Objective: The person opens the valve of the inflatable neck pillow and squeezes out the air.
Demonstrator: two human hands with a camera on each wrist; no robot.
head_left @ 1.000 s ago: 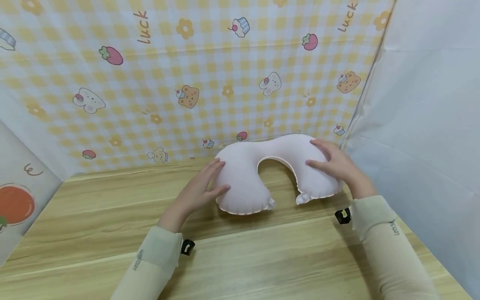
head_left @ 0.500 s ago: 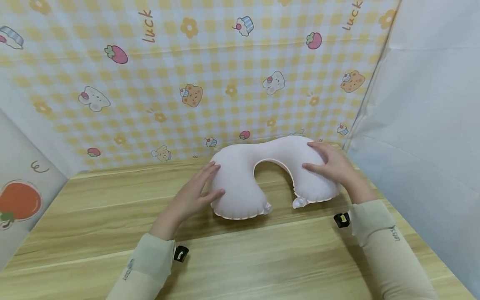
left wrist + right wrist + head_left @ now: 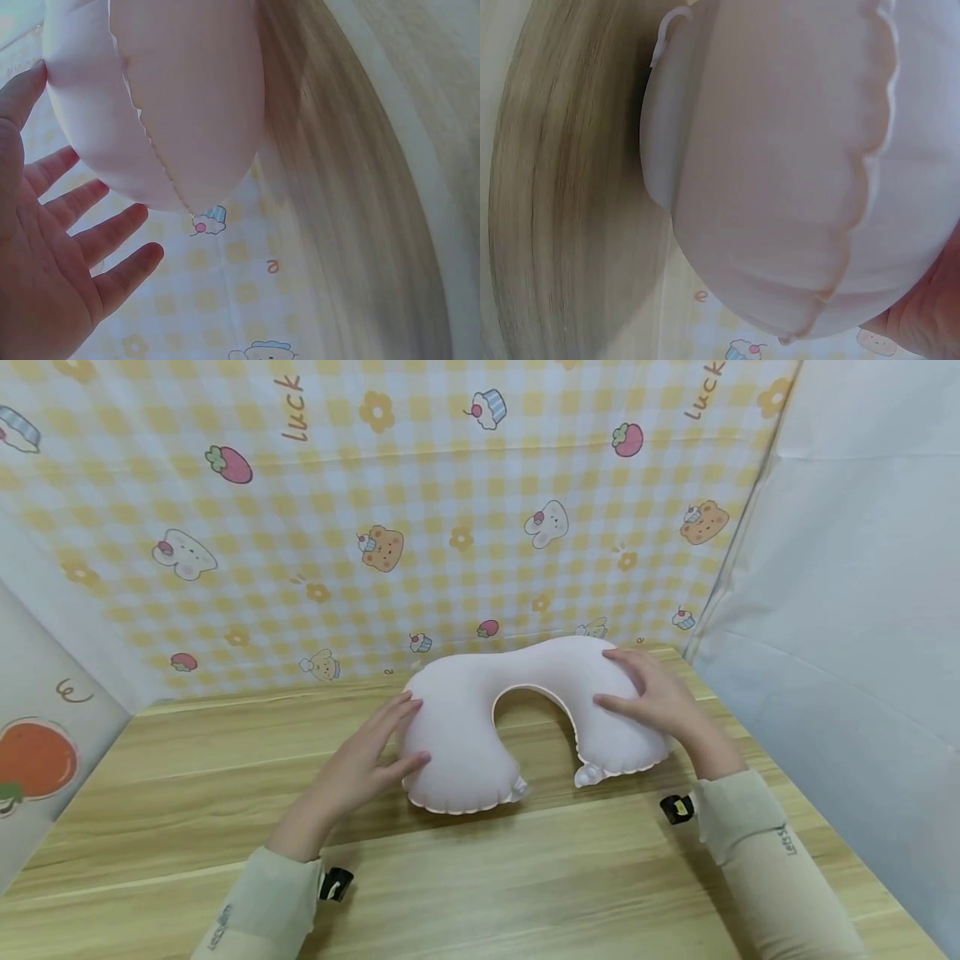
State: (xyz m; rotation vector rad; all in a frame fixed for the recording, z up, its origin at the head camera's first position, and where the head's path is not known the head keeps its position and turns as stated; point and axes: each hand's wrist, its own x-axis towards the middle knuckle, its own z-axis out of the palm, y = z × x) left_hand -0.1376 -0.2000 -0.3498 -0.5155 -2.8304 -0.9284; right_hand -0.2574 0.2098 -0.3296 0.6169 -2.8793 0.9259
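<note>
A pale pink inflatable U-shaped neck pillow (image 3: pixel 461 727) lies on the wooden table, its two ends facing me. My left hand (image 3: pixel 358 768) touches its left lobe with fingertips and thumb spread. In the left wrist view the fingers of the left hand (image 3: pixel 52 247) look fairly straight against the pillow's (image 3: pixel 187 105) rounded side. My right hand (image 3: pixel 663 697) rests on the right lobe, thumb and fingers spread apart. The right wrist view shows the pillow's wavy seam close up, with only part of the right hand (image 3: pixel 922 315) at the lower right.
Behind the pillow hangs a yellow checked cloth (image 3: pixel 300 510) with cartoon prints. White sheeting (image 3: pixel 862 568) closes off the right side, and a white panel (image 3: pixel 45 677) with an orange fruit print stands at left. The wooden table (image 3: pixel 480 893) extends toward me.
The pillow has shifted left and somewhat toward me across the table. Both hands have moved along with it, staying on its two lobes.
</note>
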